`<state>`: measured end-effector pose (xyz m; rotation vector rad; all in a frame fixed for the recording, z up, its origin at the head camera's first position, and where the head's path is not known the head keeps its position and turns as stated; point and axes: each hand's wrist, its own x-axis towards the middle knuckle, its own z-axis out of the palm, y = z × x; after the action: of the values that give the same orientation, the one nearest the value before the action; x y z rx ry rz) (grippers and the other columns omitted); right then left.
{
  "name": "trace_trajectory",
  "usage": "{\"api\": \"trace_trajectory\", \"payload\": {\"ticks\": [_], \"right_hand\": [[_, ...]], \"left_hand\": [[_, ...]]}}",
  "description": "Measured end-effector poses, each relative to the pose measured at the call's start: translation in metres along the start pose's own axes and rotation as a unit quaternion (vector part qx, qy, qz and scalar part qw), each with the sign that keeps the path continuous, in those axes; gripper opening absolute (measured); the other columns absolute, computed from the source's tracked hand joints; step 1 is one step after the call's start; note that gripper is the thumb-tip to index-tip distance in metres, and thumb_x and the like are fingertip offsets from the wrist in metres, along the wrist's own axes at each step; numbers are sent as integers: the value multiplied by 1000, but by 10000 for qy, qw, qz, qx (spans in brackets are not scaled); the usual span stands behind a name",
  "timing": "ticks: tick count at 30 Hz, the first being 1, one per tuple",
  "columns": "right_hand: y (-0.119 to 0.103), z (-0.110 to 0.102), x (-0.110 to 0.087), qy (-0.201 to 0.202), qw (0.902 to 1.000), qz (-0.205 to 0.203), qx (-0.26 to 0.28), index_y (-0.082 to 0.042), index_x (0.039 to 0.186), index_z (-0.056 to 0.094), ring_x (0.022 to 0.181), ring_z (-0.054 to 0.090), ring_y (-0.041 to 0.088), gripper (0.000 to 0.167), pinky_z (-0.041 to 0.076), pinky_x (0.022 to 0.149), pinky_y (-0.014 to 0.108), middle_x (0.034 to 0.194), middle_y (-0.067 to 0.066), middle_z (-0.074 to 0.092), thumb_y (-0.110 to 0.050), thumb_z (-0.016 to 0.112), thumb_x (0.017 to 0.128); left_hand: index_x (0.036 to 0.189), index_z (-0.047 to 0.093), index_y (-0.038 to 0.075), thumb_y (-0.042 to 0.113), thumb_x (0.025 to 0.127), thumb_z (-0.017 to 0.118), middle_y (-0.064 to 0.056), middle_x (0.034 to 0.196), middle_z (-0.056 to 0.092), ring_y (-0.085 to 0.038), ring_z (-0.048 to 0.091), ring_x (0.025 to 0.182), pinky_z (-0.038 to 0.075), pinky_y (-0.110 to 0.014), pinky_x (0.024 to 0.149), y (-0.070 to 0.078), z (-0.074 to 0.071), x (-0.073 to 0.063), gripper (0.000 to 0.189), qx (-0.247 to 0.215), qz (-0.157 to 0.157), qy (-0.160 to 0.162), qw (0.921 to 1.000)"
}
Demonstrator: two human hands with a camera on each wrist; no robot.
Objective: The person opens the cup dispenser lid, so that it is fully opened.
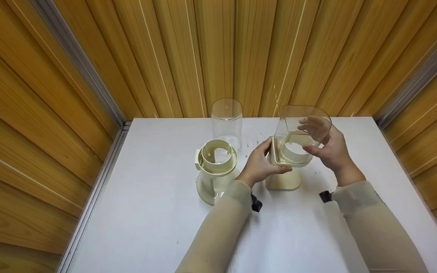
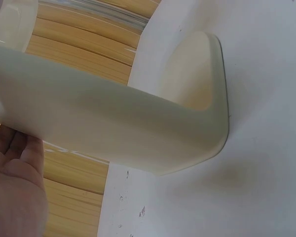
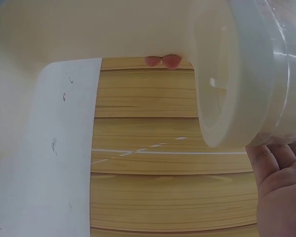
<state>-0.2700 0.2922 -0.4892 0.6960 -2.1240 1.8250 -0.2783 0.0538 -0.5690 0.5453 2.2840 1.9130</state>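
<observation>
A cream stand (image 1: 283, 181) with a flat foot and a round collar on top stands on the table, right of the middle. Around the collar sits a clear plastic container (image 1: 292, 119) with a curved, slanted open rim. My left hand (image 1: 259, 163) grips the stand's upper part, thumb on the near side. My right hand (image 1: 332, 149) holds the clear container from the right, with fingers seen through its wall. The left wrist view shows the stand's upright (image 2: 108, 113) down to its foot. In the right wrist view, the cream collar (image 3: 237, 74) is seen from below, beside the right hand's fingers.
Left of my left hand stands a cream base (image 1: 217, 170) with a round open collar and a wide foot. Behind it is a clear plastic cylinder (image 1: 227, 119), upright. The white table (image 1: 135, 212) meets wood-patterned walls (image 1: 214, 57) at its back and sides.
</observation>
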Motion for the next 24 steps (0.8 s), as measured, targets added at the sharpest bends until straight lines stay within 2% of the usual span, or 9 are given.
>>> {"api": "trace_trajectory", "payload": {"ticks": [6, 10, 13, 17, 24], "right_hand": [[-1, 1, 0, 32, 10000, 21, 39, 13, 156, 53, 133, 74, 15, 81, 54, 122, 17, 149, 10, 75, 19, 83, 81], [-5, -1, 2, 55, 10000, -71, 25, 8, 156, 56, 133, 74, 13, 81, 57, 119, 18, 148, 4, 76, 20, 82, 80], [-15, -8, 9, 105, 9973, -446, 570, 7, 153, 59, 131, 76, 16, 77, 61, 116, 23, 145, 5, 78, 17, 85, 81], [-29, -18, 22, 80, 9856, -1010, 1352, 9, 151, 60, 130, 78, 25, 75, 63, 116, 30, 143, 16, 78, 10, 91, 83], [-38, -31, 35, 181, 9794, -1218, 1601, 9, 148, 61, 127, 80, 26, 76, 63, 116, 30, 139, 19, 80, 9, 95, 80]], "left_hand": [[171, 50, 23, 28, 71, 111, 8, 166, 62, -13, 52, 160, 41, -29, 137, -1, 0, 0, 117, 38, -57, 40, 10000], [172, 48, 22, 28, 71, 111, 6, 171, 58, -16, 50, 163, 41, -29, 137, -1, 1, -1, 119, 45, -137, 63, 9999], [173, 47, 21, 29, 71, 110, 4, 172, 57, -18, 49, 164, 41, -29, 137, 0, 2, 0, 120, 108, -152, 47, 9998], [174, 45, 16, 28, 72, 110, -2, 175, 53, -22, 47, 166, 40, -30, 138, 1, 2, 0, 122, 152, -228, 81, 9996], [176, 41, 15, 27, 71, 111, -6, 180, 47, -26, 45, 168, 39, -29, 138, 2, 3, -1, 126, 174, -466, 120, 9987]]}}
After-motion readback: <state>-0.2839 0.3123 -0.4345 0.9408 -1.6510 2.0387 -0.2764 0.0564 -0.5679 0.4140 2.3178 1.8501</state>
